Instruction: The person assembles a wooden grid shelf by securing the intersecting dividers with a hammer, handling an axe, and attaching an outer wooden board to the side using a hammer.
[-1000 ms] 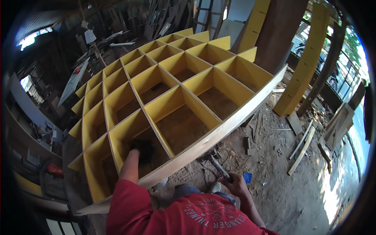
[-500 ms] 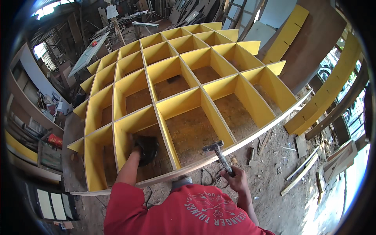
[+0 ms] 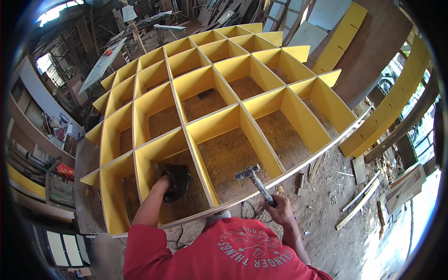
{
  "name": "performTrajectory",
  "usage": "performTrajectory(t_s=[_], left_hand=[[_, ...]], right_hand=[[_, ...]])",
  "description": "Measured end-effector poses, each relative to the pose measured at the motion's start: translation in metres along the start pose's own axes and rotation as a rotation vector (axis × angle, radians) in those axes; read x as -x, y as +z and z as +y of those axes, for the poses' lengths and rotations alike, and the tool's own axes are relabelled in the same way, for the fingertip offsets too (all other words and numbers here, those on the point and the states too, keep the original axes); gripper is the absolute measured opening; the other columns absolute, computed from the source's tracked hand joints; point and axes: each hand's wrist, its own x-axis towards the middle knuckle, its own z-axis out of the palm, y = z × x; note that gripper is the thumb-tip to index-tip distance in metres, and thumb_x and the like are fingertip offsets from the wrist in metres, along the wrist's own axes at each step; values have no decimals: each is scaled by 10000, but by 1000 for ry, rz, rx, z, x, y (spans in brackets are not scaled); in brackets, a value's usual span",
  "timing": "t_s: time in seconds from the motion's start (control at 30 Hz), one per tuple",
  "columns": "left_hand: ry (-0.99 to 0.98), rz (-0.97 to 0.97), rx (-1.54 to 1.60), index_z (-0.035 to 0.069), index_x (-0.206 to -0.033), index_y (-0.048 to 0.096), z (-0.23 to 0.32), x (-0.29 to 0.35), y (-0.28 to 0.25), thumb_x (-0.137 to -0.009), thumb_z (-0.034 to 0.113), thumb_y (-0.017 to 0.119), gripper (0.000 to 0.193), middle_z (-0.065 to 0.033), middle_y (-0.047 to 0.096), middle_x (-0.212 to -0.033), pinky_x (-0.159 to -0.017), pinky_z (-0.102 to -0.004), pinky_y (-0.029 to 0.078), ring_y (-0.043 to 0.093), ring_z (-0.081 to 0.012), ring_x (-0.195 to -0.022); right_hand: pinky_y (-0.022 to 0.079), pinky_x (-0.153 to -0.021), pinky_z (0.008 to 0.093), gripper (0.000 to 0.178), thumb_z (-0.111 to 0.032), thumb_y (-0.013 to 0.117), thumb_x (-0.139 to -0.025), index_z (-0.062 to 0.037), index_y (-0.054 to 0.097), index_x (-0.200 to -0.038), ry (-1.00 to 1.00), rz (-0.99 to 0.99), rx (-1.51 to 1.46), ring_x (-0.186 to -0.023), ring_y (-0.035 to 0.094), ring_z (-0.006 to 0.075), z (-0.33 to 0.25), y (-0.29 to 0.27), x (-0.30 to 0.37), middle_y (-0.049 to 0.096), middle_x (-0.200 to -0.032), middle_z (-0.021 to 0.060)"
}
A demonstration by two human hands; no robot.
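A large yellow-painted plywood grid of open square compartments (image 3: pixel 219 93) lies flat on the dirt floor and fills the centre and upper half of the frame. In the lower centre, the right hand (image 3: pixel 280 211) is closed around the handle of a dark steel-headed hammer (image 3: pixel 254 182), whose head hangs above the near compartment, just inside the pale unpainted front edge strip (image 3: pixel 298 169). The left hand (image 3: pixel 163 184) reaches into the neighbouring compartment at lower left and grips a crumpled black plastic bag (image 3: pixel 177 181) resting on the bare brown floor of that cell (what the bag holds cannot be seen).

To strike well, the hammer face should probably come down square on the thin divider edges or the front strip rather than glancing off, since those edges are narrow and a slanted blow would likely mar the yellow faces. Keeping the left hand low inside its own cell, one divider away from the hammer, seems wise.

Open room lies to the right of the frame, where the dirt is strewn with loose wood offcuts and slats (image 3: pixel 357 205). At the left edge, cluttered shelves (image 3: pixel 42 140) stand near the grid, so a swing there looks cramped.
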Motion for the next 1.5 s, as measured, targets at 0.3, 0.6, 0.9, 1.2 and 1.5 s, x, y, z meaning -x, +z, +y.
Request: performTrajectory(t_s=[0.3,0.6,0.9,1.2,1.5], left_hand=[[691,-77,-637,44,-1302,688,33,58,-21,-921,177,686,403,-283,748,-1123,-930,-462,568,728,-440,-1005],[676,437,-409,3,-1013,650,119,184,-25,-922,78,711,133,-252,729,-927,-771,-488,562,715,-461,-932],[489,551,-37,21,-994,701,115,343,37,-982,115,728,98,-21,689,-818,-690,-299,527,631,-104,-750],[360,196,686,-52,-1111,725,35,430,91,-1051,124,654,199,-81,744,-1030,-767,-310,605,710,-142,-858],[354,-154,812,-41,-1181,706,-97,478,89,-1036,46,674,172,-90,743,-1023,-839,-335,617,734,-174,-916]], right_hand=[[394,-559,368,447,-402,816,-941,-4,642,-834,21,-5,19,-607,419,124,8,-4,13,472,-611,35],[393,-562,361,424,-393,818,-941,-11,667,-837,-44,-98,-29,-615,428,121,14,-3,22,501,-629,42],[421,-587,342,387,-377,805,-959,-7,702,-912,-94,-355,-196,-645,463,108,49,36,12,522,-657,20],[432,-602,351,397,-362,791,-969,-6,644,-871,-197,-499,-250,-655,434,123,10,107,61,491,-655,52],[424,-593,332,380,-342,791,-975,-4,637,-893,-154,-480,-187,-663,428,97,-9,215,180,490,-659,3]])
